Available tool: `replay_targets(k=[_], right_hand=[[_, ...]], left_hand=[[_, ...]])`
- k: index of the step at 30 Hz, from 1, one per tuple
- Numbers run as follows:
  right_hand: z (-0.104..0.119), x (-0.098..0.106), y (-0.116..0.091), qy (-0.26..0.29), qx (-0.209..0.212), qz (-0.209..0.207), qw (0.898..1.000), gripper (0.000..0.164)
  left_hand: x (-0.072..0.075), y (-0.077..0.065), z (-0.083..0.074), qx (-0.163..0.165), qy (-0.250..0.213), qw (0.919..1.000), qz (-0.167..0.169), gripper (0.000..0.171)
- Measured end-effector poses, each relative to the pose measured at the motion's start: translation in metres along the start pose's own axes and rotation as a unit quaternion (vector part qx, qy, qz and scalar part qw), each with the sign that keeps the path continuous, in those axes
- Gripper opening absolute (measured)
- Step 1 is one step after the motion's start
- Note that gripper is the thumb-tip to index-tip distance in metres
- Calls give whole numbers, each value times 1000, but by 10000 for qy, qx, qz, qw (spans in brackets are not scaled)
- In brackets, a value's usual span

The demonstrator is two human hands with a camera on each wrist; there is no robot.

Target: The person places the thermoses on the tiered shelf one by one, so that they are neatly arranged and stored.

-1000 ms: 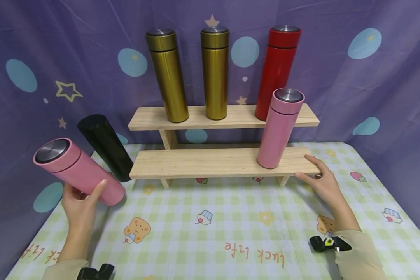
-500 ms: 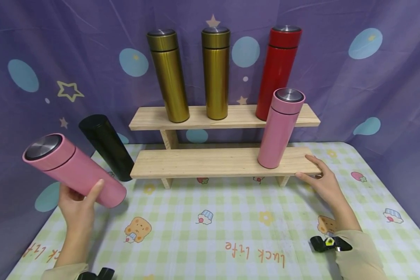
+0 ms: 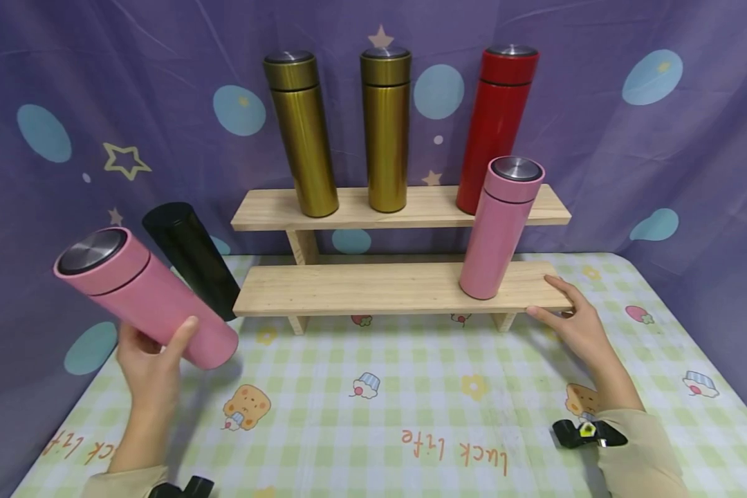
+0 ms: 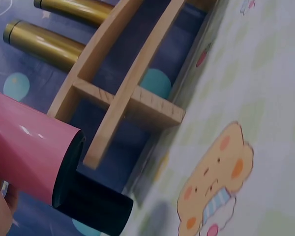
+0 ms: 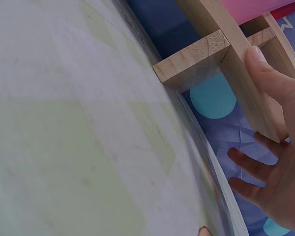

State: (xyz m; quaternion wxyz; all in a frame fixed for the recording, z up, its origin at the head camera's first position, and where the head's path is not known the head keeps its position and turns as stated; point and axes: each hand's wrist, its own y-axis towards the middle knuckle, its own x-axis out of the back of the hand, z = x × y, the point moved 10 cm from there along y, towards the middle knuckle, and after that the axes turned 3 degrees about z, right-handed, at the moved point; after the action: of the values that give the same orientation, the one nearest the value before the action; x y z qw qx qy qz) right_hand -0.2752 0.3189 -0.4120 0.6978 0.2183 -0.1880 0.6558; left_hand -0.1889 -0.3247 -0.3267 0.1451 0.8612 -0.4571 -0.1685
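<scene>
On the left, my left hand (image 3: 151, 366) grips a pink thermos bottle (image 3: 168, 304) round its lower body. The bottle leans with its steel-topped lid (image 3: 93, 252) up and to the left, its base above the tablecloth. Behind it a black bottle (image 3: 193, 256) leans at the left end of a two-tier wooden shelf (image 3: 348, 287), partly hidden. My right hand (image 3: 575, 325) holds the right end of the lower board, thumb (image 5: 258, 55) on the front edge and forefinger toward the back. A second pink thermos bottle (image 3: 498, 238) stands upright on that board near this hand.
Two gold bottles, one left (image 3: 308, 145) and one central (image 3: 386, 138), and a red bottle (image 3: 496, 131) stand on the upper board. A checked tablecloth (image 3: 324, 449) covers the table. Behind hangs a purple curtain (image 3: 162, 69).
The pink thermos in my left hand rises slightly and shifts left, then comes back right toward the shelf, now overlapping more of the black bottle. My right hand stays on the shelf end.
</scene>
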Motion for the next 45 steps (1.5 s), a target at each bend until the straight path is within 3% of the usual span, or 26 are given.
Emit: replay_targets(k=[5,10,17,24,34,42,45], right_hand=[[0,0,0,-20,-3,2,10000,83],[0,0,0,-20,-18,-7,10000,83],[0,-1,1,4,19,13,10000,83],[0,-1,1,-15,26,9,10000,82],[1,-1,1,-46,41,-29,10000,83],[-1,0,1,48,-4,-31,10000,84],[-2,0,0,50,-12,-20,10000,84]], left_hand=[[-9,-4,-8,-183,-270,9994,113,52],[-19,-9,-18,-342,-266,9986,289,51],[-33,-16,-28,-321,-245,9979,513,52],[-47,-21,-37,-575,-392,9941,832,52],[-65,-26,-39,-636,-541,9894,1187,52],[-85,-31,-40,-993,-483,9818,1548,56],[-92,-33,-39,-984,-400,9814,1599,56]])
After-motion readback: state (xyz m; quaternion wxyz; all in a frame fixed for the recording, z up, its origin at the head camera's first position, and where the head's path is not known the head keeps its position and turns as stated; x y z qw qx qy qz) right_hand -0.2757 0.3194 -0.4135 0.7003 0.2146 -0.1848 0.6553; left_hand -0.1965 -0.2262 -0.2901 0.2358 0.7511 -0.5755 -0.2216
